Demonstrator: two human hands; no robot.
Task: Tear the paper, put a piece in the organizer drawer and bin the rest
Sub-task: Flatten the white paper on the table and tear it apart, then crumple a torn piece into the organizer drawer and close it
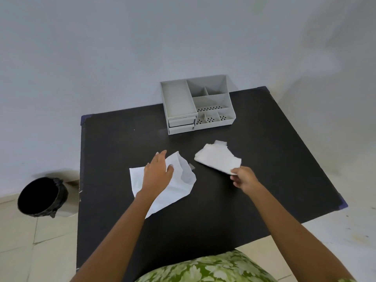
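Two torn pieces of white paper are over the black table (264, 139). The larger piece (179, 192) lies flat in the middle, and my left hand (157, 174) rests on it with the thumb under a raised edge, gripping that edge. The smaller piece (216, 157) hangs just to the right, pinched at its near corner by my right hand (243, 179). The grey organizer (177, 98) stands at the table's far edge, with its two drawers (181, 125) shut at its front left. A black bin (41, 197) stands on the floor to the left of the table.
A pale wall rises right behind the organizer. The floor is light tile. The table's corners carry blue caps (343, 205). A green patterned garment (207, 269) shows at the bottom edge.
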